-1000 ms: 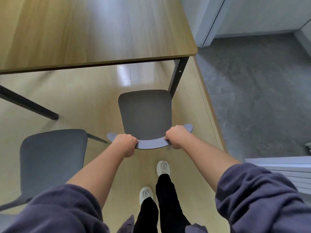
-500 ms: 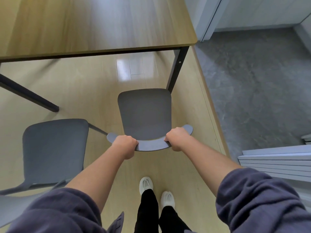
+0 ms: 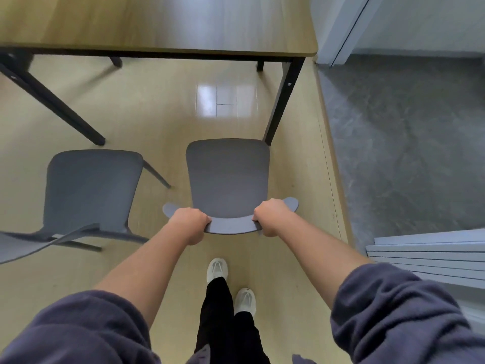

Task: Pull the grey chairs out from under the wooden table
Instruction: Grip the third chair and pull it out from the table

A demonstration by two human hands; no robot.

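A grey chair (image 3: pixel 227 177) stands on the wooden floor in front of me, its seat fully clear of the wooden table (image 3: pixel 157 22). My left hand (image 3: pixel 189 224) grips the left part of its curved backrest. My right hand (image 3: pixel 271 215) grips the right part. A second grey chair (image 3: pixel 89 190) stands to the left, also out from under the table, turned slightly. The table's black right front leg (image 3: pixel 284 101) comes down just beyond the held chair's front right corner.
A black slanted table leg (image 3: pixel 52 106) lies behind the left chair. Grey carpet (image 3: pixel 406 140) begins right of the wood floor. Stacked white panels (image 3: pixel 430 256) lie at the right. My feet in white shoes (image 3: pixel 217 269) are behind the chair.
The chair has come further back from the table with both hands on its backrest. More floor shows between seat and table edge. My feet have stepped backward.
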